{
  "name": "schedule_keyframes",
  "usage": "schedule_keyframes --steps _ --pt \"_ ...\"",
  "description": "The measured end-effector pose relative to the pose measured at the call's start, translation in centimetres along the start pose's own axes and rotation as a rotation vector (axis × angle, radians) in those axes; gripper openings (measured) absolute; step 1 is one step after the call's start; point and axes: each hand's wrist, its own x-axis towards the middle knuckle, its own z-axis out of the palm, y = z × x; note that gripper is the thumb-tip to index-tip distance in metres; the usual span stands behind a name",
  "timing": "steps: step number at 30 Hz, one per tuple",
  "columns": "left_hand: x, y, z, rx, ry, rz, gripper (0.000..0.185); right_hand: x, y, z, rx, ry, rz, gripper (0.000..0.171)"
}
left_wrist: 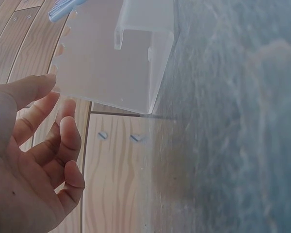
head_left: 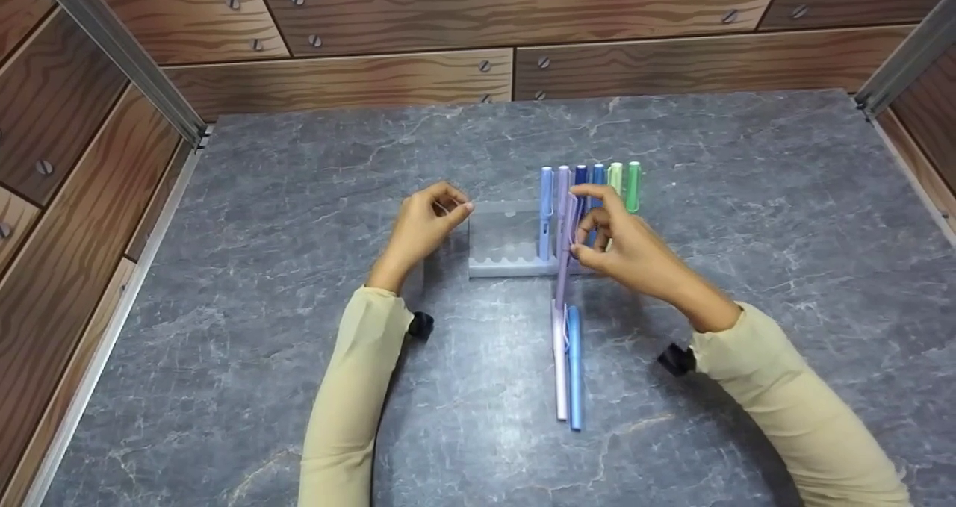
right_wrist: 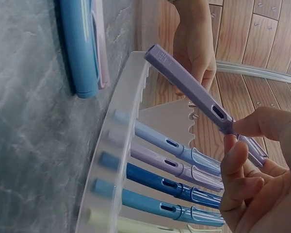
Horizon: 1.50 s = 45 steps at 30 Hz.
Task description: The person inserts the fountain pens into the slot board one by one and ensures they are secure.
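Observation:
A clear plastic pen stand [head_left: 502, 269] with notched edges stands mid-table. Thumb and forefinger of my left hand [head_left: 426, 223] pinch its far left corner, where the notched edge [left_wrist: 61, 50] runs. My right hand [head_left: 631, 246] holds a purple pen [right_wrist: 186, 87] by its clip end, tilted in front of the stand. Several capped pens sit side by side in the stand's right part: a light blue pen [head_left: 546, 208], a lilac one, a dark blue pen [right_wrist: 153, 178], a mid-blue one, a pale green one and a green pen [head_left: 634, 182].
In front of the stand, a pale pink pen [head_left: 560, 387] and a blue pen [head_left: 574, 387] lie side by side on the grey marbled table [head_left: 246, 328]. Wood-patterned panels [head_left: 403, 14] border the back and sides.

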Motion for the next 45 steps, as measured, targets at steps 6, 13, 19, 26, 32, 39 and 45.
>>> schedule_keyframes --steps 6,13,19,26,32,39,45 --pt "0.0 0.0 -0.1 0.002 -0.002 0.006 0.016 1.1 -0.3 0.2 -0.044 0.056 -0.022 0.064" --pt "0.0 -0.1 -0.1 0.008 0.0 0.012 0.017 2.3 -0.6 0.4 -0.103 0.068 -0.005 0.063" --pt "0.0 -0.1 0.0 0.003 -0.007 0.0 0.017 2.9 -1.0 0.6 -0.138 0.081 -0.006 0.064" --pt "0.0 0.0 0.0 -0.001 -0.01 -0.012 0.016 3.6 -1.2 1.1 -0.199 0.111 -0.025 0.065" --pt "-0.1 0.0 -0.1 0.008 -0.007 -0.011 0.016 4.1 -1.3 1.4 -0.258 0.146 -0.061 0.064" --pt "-0.1 0.0 -0.1 -0.002 -0.004 -0.009 0.016 4.4 -1.1 2.0 -0.332 0.168 -0.087 0.062" --pt "0.0 -0.1 0.0 -0.005 -0.003 -0.007 0.016 4.5 -0.8 2.6 -0.367 0.192 -0.111 0.061"
